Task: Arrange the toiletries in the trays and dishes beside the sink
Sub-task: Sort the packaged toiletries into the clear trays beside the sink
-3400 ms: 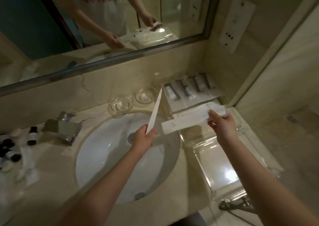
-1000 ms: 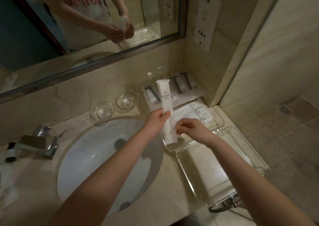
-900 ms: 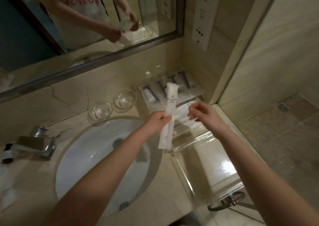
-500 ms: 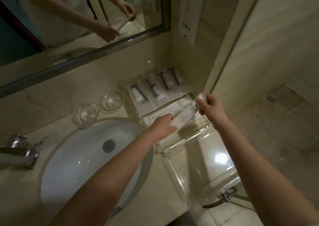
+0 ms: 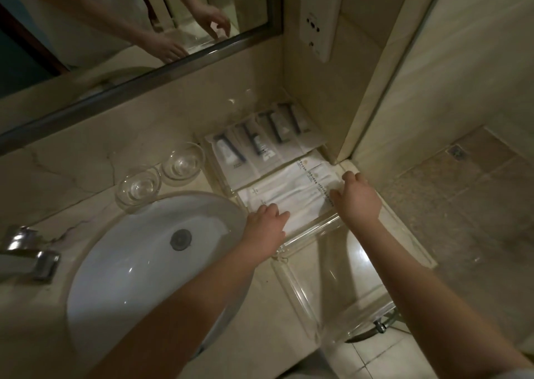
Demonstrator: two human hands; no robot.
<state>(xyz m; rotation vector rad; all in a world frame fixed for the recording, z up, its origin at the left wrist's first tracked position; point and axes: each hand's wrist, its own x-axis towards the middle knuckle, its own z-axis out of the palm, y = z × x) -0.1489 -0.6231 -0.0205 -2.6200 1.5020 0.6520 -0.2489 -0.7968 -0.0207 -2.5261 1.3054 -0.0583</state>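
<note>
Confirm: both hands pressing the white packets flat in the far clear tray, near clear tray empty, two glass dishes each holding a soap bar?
Not quite. The head view shows both glass dishes empty. The rest holds: left hand and right hand lie on the white packets in the far clear tray, and the near clear tray holds nothing.

The near tray [image 5: 332, 289], just in front of the packets [image 5: 289, 193], is left bare and open from above. Behind the packets the way is closed by the wall [image 5: 318, 95]. To their left, two glass dishes [image 5: 161, 176] are set beside the sink [image 5: 130, 263].
</note>
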